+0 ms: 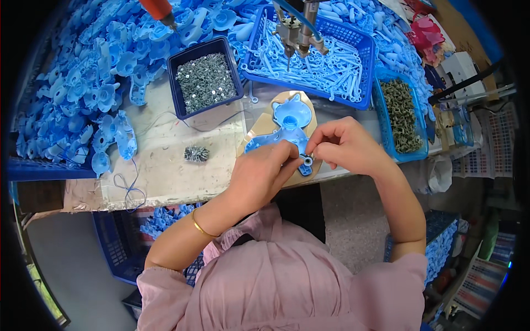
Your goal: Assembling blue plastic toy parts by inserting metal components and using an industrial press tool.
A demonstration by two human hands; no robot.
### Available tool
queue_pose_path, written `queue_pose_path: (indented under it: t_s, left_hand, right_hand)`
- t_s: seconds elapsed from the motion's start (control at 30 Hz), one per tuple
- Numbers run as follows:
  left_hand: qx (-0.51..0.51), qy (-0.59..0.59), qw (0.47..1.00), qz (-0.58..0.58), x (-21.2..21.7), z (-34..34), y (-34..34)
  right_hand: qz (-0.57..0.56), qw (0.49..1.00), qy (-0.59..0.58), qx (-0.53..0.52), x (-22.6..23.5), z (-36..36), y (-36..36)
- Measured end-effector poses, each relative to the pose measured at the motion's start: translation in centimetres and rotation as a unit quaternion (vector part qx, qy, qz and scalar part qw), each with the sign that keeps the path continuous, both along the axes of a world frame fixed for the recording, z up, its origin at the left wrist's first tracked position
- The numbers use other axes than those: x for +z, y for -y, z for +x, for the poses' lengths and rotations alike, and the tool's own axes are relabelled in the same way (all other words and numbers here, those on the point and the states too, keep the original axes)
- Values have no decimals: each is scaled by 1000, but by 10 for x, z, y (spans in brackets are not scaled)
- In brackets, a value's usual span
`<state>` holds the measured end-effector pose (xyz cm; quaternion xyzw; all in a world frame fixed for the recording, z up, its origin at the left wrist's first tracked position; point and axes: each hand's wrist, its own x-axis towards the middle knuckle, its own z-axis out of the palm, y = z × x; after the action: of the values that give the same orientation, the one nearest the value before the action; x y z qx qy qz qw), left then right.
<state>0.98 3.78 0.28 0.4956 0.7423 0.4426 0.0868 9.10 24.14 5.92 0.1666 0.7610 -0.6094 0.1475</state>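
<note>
Left hand (260, 170), right hand (345, 145), fingers pinched together over blue shell (292, 115), scuffed pale worktable (157, 177), speckled grey floor (350, 218)

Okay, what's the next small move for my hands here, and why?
Probably gently press the small round part onto the blue shell. It sits at the shell's near end, the left hand has its fingertips right by it, and the right hand is close too. The shell lies in the tan fixture; whether the part is fully seated, I can't tell.
</note>
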Motion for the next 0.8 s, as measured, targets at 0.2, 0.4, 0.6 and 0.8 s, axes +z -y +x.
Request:
queue_pose_path:
  t_s: [0.2,0.4,0.6,0.8]
  left_hand:
    - [11,-35,999,8,-9,1,4]
    - [-63,101,993,16,-2,-1,6]
    - [-122,161,979,-38,2,-8,10]
    - [-17,78,996,-32,-7,-4,20]
  right_hand:
    - [-16,999,-19,-24,-5,1,6]
    - [-15,996,12,89,-2,4,-5]
    - [-26,988,-58,137,-12,5,-7]
    - [76,986,-144,39,-22,11,18]
